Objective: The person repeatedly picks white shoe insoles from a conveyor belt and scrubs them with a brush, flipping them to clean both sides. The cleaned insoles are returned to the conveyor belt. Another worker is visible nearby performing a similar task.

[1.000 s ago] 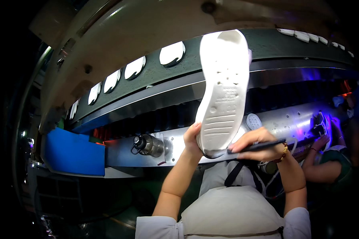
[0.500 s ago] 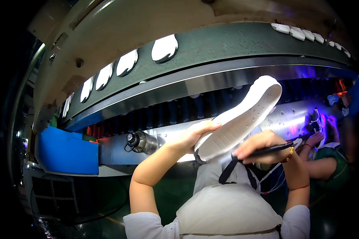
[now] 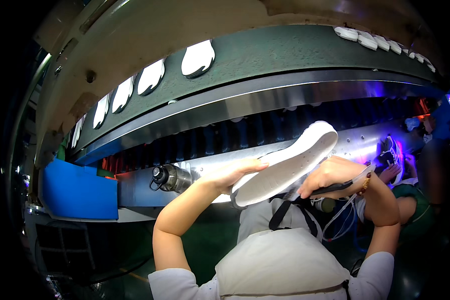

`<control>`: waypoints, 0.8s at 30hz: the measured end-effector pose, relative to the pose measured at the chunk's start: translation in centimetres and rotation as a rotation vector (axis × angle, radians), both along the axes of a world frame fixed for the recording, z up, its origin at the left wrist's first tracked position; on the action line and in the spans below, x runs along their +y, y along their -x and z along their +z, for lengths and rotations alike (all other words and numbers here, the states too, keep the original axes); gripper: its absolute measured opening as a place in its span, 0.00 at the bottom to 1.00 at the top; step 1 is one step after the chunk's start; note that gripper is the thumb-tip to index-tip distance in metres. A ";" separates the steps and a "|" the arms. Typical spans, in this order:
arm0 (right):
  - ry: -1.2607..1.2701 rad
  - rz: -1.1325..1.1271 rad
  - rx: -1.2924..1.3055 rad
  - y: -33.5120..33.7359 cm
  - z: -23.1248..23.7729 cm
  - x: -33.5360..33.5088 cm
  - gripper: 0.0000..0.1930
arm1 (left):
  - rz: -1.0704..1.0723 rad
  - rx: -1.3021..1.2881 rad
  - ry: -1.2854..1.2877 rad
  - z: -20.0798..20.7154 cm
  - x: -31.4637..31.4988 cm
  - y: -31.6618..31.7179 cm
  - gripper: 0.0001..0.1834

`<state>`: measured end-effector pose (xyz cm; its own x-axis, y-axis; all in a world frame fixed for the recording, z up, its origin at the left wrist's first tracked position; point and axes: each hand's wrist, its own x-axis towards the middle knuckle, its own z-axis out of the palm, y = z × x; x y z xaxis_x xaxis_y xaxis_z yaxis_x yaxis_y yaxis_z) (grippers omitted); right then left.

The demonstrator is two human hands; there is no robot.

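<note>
Head: left hand holds sole, right hand black tool.

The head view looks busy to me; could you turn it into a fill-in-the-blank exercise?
1. The person's left grip holds a shoe sole coloured ____.
2. The person's right grip holds a slim tool with a ____ handle.
3. Of the two grips, the bottle is nearer the ____ one.
4. The big panel at the picture's left is coloured ____.

Missing words: white; black; left; blue.
</note>
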<state>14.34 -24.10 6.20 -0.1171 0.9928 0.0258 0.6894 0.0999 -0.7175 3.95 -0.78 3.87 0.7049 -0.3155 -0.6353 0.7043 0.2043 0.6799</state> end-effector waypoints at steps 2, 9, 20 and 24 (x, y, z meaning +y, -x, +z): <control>-0.093 -0.069 0.155 -0.3 -0.4 0.4 0.09 | 0.069 0.024 0.093 0.0 0.5 0.8 0.28; 0.077 -0.103 -0.123 -0.2 0.0 -1.4 0.08 | 0.123 0.060 0.009 -0.3 0.3 0.5 0.27; -0.173 -0.290 0.231 -1.7 -2.0 -3.0 0.07 | 0.189 0.028 0.120 -2.0 2.1 1.7 0.27; -0.098 -0.384 0.276 -2.7 -4.3 -3.7 0.09 | 0.111 -0.005 -0.114 -1.8 1.8 1.3 0.27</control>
<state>17.06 -27.84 1.91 0.2817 0.9543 0.1001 0.4752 -0.0481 -0.8786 2.63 1.06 2.02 0.7348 -0.1614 -0.6588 0.6780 0.2022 0.7067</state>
